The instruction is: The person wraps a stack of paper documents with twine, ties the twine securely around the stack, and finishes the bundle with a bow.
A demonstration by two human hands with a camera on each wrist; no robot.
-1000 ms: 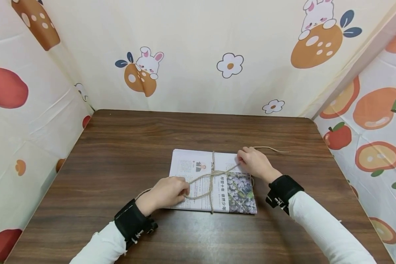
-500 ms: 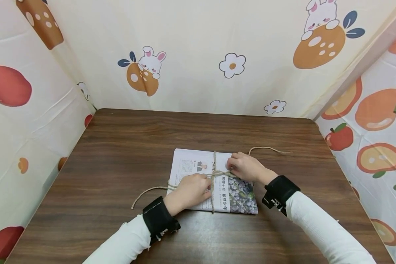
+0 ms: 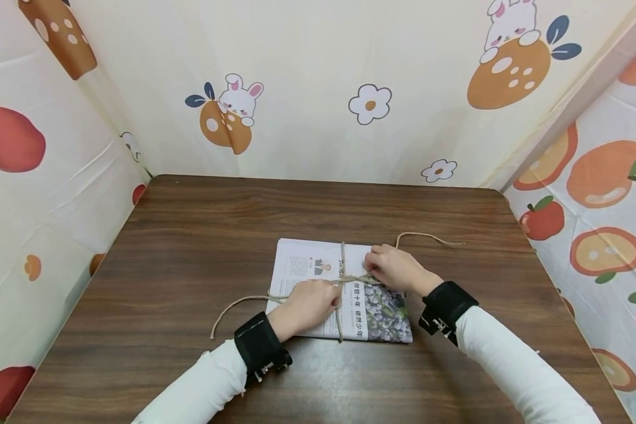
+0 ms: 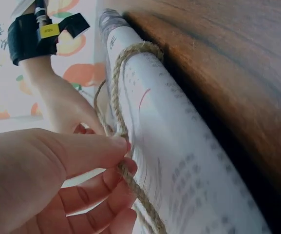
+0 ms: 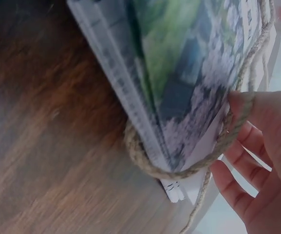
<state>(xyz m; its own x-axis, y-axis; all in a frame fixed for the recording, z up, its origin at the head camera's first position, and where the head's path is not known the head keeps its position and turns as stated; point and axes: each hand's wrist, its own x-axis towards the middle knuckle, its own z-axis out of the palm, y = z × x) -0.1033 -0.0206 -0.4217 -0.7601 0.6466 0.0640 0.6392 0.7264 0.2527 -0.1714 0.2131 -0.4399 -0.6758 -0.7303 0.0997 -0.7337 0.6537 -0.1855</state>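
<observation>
A flat stack of folded newspapers [image 3: 297, 262] lies on the table, with beige twine [image 3: 343, 256] wrapped round it and crossing near the middle. My left hand [image 3: 307, 303] is just left of that crossing; in the left wrist view its thumb and fingertips pinch the twine [image 4: 142, 197] over the printed paper. On the other side, my right hand [image 3: 400, 269] pinches the twine close to the crossing. The right wrist view shows a loop of twine [image 5: 189, 170] passing round the paper edge beside the thumb. The hands partly cover the crossing from above.
One loose twine end [image 3: 232, 306] curves over the table left of the stack, the other twine end [image 3: 426, 235] behind my right hand. The brown wooden table [image 3: 191, 235] is bordered by printed cloth walls [image 3: 307, 88] at the back and both sides.
My left hand has moved right from the stack's left edge to beside the crossing, and the right hand has come slightly left. The long strand between them has shortened; the left twine end now shows.
</observation>
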